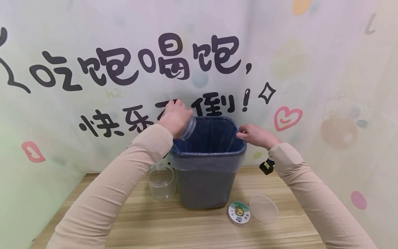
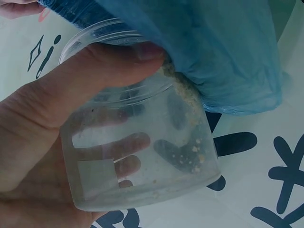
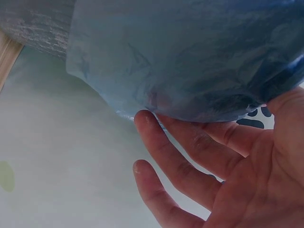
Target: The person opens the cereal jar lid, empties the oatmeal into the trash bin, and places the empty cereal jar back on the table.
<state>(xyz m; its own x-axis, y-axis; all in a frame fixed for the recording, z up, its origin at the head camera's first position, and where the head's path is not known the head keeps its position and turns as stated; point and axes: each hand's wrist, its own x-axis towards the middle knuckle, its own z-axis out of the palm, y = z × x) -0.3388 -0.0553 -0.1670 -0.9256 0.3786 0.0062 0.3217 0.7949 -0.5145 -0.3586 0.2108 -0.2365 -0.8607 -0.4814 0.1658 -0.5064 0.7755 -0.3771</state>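
My left hand [image 1: 174,118] grips a clear plastic jar [image 1: 189,129], tipped with its mouth at the left rim of a grey trash can [image 1: 205,188]. A blue bag [image 1: 214,162] lines the can and folds down over its outside. Wet-looking beige crumbs [image 2: 191,102] cling to the jar's inner wall in the left wrist view, with the thumb near its mouth. At the can's right rim, my right hand [image 1: 257,136] holds the edge, thumb at the top. Its fingers [image 3: 178,166] lie outside the bag in the right wrist view, some touching it.
A second clear jar [image 1: 162,183] stands open left of the can on the wooden table [image 1: 149,228]. In front, to the right, lie a lid with a printed picture [image 1: 239,213] and a plain translucent lid [image 1: 263,209]. Behind the can hangs a printed white backdrop [image 1: 211,20].
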